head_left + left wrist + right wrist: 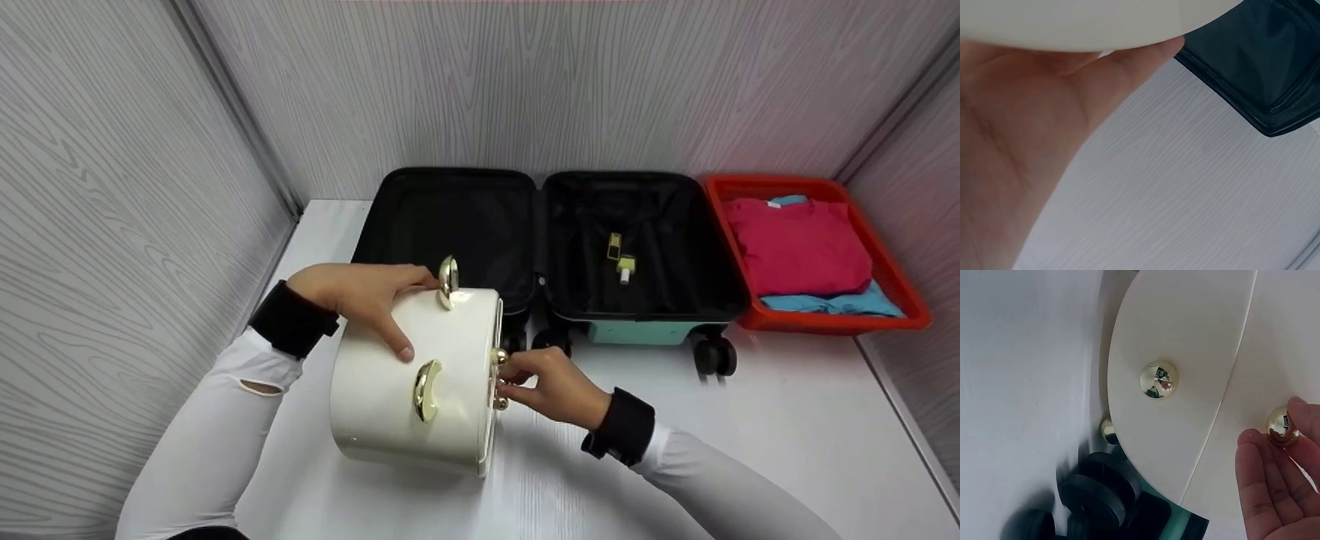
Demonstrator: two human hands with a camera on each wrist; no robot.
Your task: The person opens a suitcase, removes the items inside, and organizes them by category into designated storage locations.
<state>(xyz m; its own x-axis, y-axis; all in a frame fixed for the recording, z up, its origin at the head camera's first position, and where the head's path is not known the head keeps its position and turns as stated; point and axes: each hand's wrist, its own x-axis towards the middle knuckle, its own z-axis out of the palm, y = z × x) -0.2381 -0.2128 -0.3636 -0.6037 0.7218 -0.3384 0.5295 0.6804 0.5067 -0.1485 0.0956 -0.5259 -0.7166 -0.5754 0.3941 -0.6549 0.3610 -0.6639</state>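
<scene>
A cream-white case [457, 330] with a rounded body lies on the table, two gold fittings on the side facing up. My left hand [364, 296] rests on it with the thumb stretched across the surface and the fingers along the far side. In the left wrist view the palm [1022, 124] lies against the case. On the case's flat face, my right hand [559, 386] pinches a round gold knob [1279, 424] between thumb and fingers. Another gold knob [1158, 379] sits across a seam in that face, untouched.
Behind the case lies an open black-lined suitcase [457, 217] on wheels [716, 356]. Two small yellowish items, one a little bottle [625, 268], lie in its right half. To the right stands a red basket [892, 270] holding folded pink and blue clothes [802, 244].
</scene>
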